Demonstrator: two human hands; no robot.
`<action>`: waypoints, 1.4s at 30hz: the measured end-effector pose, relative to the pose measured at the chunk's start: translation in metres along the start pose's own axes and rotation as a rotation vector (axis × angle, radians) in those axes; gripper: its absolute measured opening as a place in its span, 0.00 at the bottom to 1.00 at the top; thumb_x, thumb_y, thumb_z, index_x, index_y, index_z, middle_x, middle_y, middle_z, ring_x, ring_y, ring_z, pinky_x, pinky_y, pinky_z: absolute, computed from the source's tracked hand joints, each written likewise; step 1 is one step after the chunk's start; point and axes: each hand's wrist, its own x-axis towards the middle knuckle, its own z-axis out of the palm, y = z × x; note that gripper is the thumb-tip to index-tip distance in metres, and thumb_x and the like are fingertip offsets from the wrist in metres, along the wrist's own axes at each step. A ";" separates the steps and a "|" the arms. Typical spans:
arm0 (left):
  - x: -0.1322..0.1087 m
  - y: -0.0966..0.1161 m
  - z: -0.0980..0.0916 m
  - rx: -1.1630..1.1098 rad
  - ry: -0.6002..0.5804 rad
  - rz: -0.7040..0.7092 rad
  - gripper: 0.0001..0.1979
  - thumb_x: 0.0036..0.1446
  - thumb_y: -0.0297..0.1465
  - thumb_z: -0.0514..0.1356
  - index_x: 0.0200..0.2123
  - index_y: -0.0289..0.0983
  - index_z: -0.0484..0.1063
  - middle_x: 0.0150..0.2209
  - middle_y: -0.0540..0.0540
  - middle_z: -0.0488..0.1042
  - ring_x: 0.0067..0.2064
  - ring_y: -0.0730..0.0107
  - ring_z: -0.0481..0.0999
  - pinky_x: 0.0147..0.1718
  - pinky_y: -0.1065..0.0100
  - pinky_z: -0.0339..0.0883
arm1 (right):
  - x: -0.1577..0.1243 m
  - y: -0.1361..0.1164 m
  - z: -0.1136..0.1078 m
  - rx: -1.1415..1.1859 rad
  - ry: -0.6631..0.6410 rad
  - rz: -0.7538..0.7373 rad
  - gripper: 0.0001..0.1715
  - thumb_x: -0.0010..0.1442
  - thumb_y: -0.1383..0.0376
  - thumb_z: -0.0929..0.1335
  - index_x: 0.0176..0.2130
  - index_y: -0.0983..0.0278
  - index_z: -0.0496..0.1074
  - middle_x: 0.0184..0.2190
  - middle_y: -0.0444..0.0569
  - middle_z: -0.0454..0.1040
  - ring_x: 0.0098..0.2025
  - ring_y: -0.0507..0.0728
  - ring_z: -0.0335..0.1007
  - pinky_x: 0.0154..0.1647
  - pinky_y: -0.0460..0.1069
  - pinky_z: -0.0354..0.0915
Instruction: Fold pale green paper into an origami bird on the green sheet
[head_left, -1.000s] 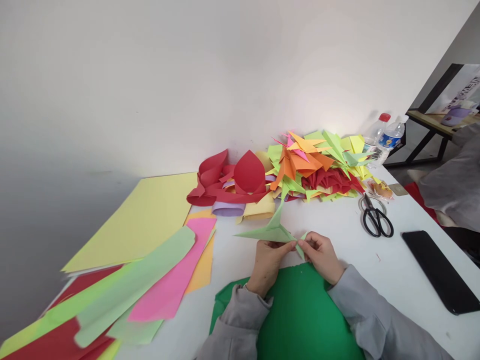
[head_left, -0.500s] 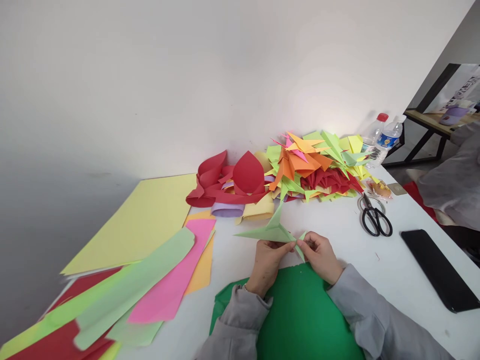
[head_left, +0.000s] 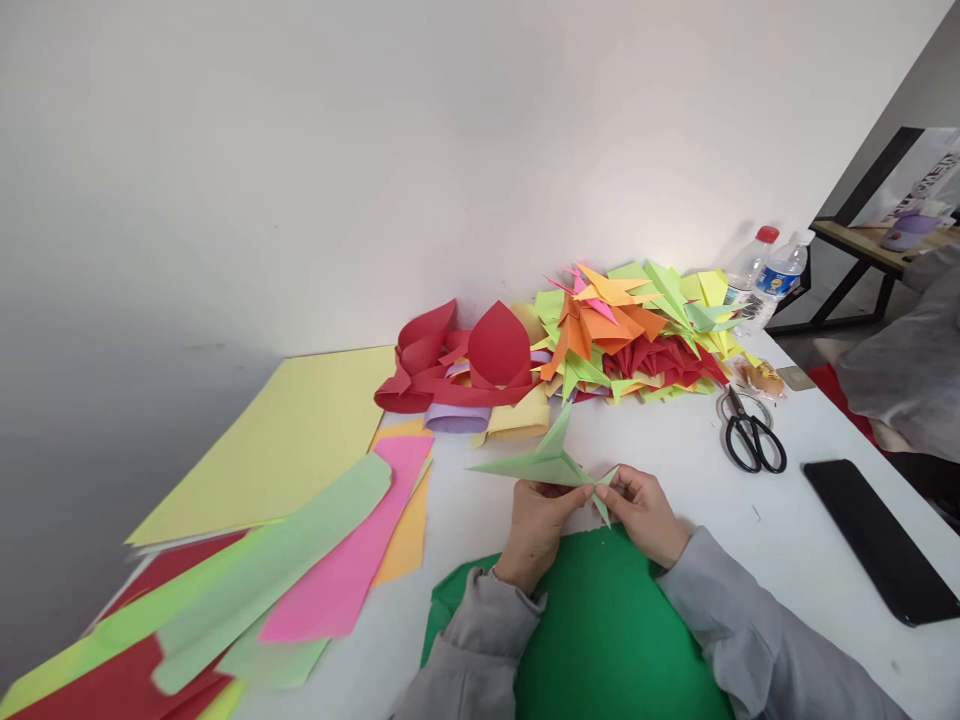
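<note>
Both hands hold a folded pale green paper plane shape with pointed wings and a small forked tail. My left hand is closed on its body, thumb on top near the narrow part. My right hand pinches the tail end between thumb and fingers. The wings point left and away from me. Below my hands lies a large green sheet, its left corner folded or crumpled. The fingers under the paper are partly hidden.
Loose coloured paper strips and a yellow sheet lie left. Behind are red paper curls and a heap of folded paper pieces. Scissors, a black phone-like slab and bottles stand right. Someone's grey sleeve shows beyond.
Almost nothing differs. The whole view has shifted very slightly, and both hands keep their grip on the pale green folded paper, with the tail end turned a little.
</note>
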 end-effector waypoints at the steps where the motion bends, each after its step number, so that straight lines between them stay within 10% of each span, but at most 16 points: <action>1: 0.000 0.000 0.000 -0.001 0.003 -0.003 0.14 0.30 0.29 0.74 0.21 0.33 0.74 0.20 0.50 0.74 0.24 0.71 0.71 0.26 0.70 0.66 | 0.000 0.000 0.000 0.009 -0.010 0.002 0.28 0.52 0.42 0.69 0.22 0.61 0.62 0.15 0.38 0.62 0.18 0.49 0.56 0.19 0.44 0.55; 24: 0.003 0.000 -0.004 -0.029 0.000 -0.017 0.11 0.32 0.29 0.74 0.21 0.33 0.75 0.18 0.50 0.73 0.22 0.74 0.69 0.23 0.72 0.63 | -0.001 -0.005 0.005 0.197 0.120 -0.049 0.24 0.50 0.48 0.73 0.30 0.60 0.60 0.23 0.39 0.68 0.22 0.49 0.64 0.21 0.44 0.60; 42: 0.002 0.003 -0.003 -0.064 -0.017 -0.033 0.16 0.30 0.27 0.74 0.27 0.32 0.76 0.22 0.51 0.73 0.22 0.76 0.67 0.21 0.73 0.61 | 0.003 0.001 -0.005 0.003 0.228 -0.189 0.19 0.66 0.52 0.60 0.33 0.62 0.66 0.25 0.46 0.73 0.23 0.52 0.68 0.22 0.46 0.65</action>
